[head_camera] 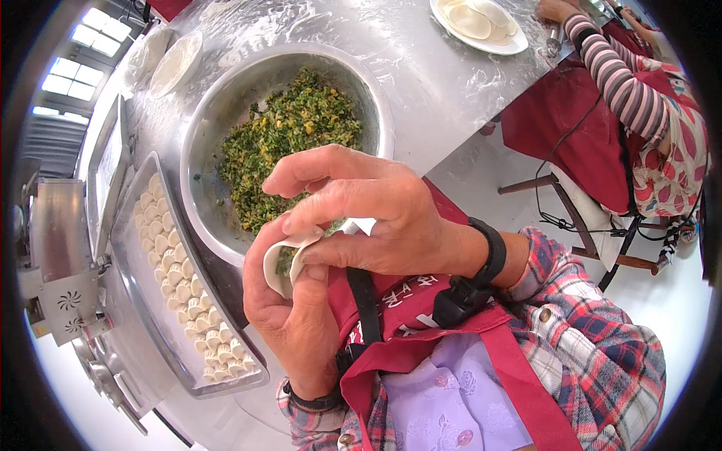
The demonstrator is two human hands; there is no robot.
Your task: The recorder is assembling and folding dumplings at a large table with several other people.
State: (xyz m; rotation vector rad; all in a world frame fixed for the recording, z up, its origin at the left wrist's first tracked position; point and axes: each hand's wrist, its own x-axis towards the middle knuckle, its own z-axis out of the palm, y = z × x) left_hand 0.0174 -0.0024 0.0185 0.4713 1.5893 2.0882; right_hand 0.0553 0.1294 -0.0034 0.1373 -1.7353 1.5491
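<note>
A round dough wrapper (277,265), partly folded around green filling, is cupped in my left hand (299,315) with the thumb pressing its near side. My right hand (372,208) pinches the upper edge of the same wrapper between thumb and fingers. Under and beyond both hands stands a large steel bowl (379,113) holding chopped green and yellow filling (293,124). On the left, a metal tray (141,315) carries rows of shaped dumplings (192,282). A white plate (507,48) with round flat wrappers (471,20) lies at the top right.
Flour dusts the steel table (428,84). Two pale, floury bowls (177,65) stand at the upper left. A metal machine (67,270) is at the far left. At the right, a co-worker's striped sleeve (626,84) reaches over the table, above a wooden stool (581,220) and a dark cable.
</note>
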